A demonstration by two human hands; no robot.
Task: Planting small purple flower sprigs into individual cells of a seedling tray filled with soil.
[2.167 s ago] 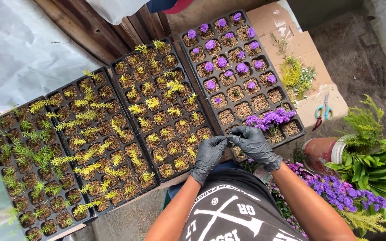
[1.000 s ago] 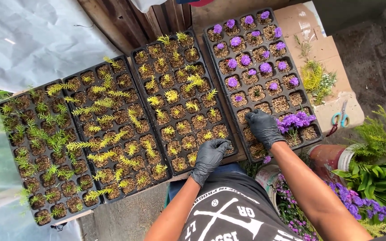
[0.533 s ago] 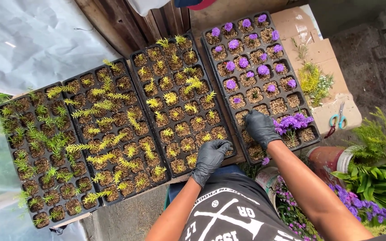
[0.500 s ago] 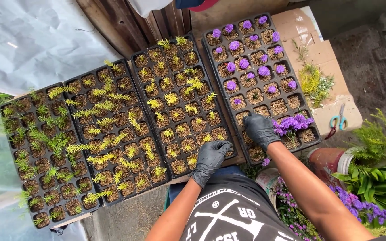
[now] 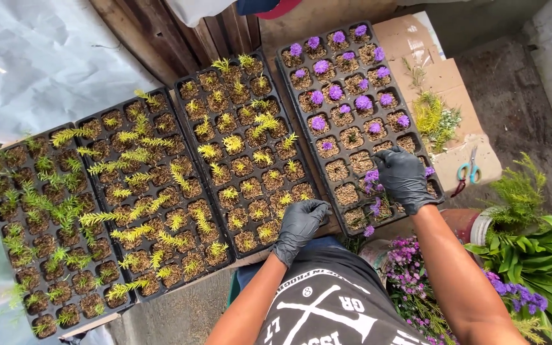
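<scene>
— Since half a second ago, what's shifted on your feed?

— Little. Both gloved hands have stayed where they were; my right hand (image 5: 404,179) still sits over the near end of the flower tray (image 5: 301,76), and the view has only drifted slightly.

— Which way does that tray run?

— Its long axis goes from the near edge by the body up and away, leaning a touch left at the far end. Purple flower plugs (image 5: 327,92) fill the far cells; nearer cells show mostly bare soil.

— And where is it against the hand?

— Directly under it. I see the right fingers curled down, tips pressed into a near cell beside a clump of purple cuttings (image 5: 372,182) — whether they pinch a stem, I can't tell.

— The left?

— My left hand (image 5: 298,223) rests on the near rim of the yellow-green seedling tray (image 5: 186,83), fingers loosely bent, holding nothing I can make out — just left of the flower tray.
</scene>
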